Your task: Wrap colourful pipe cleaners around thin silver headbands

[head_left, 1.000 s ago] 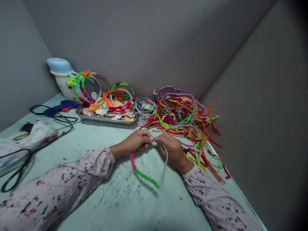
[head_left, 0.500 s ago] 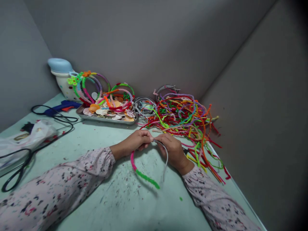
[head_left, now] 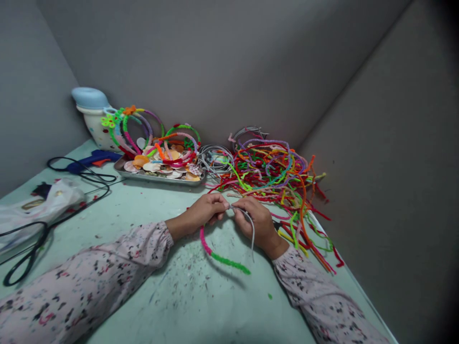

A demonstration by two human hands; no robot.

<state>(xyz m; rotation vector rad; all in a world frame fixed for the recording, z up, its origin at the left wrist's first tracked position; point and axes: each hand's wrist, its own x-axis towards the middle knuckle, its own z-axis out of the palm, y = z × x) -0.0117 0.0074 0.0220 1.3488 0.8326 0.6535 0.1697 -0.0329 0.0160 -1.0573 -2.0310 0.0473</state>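
One thin curved grey wire (head_left: 253, 235), pinched by left hand (head_left: 207, 209) and right hand (head_left: 257, 223); fuzzy pink-and-green strip (head_left: 229, 262) hangs below left hand, over pale-green bench (head_left: 201, 308).

A: Garment, left arm?
B: Long, loose, pale pink cloth sleeve (head_left: 107, 274); scattered floral print in black, red-pink and muted blue flecks.
A: Left cuff (head_left: 163, 239)?
B: Gathered, soft puckers at wrist.
A: Right arm?
B: Matching pale pink floral cloth sleeve (head_left: 319, 296), also puckered at wrist.
A: Left hand (head_left: 211, 209), right hand (head_left: 256, 222)?
B: Both bare, fingers uncovered.
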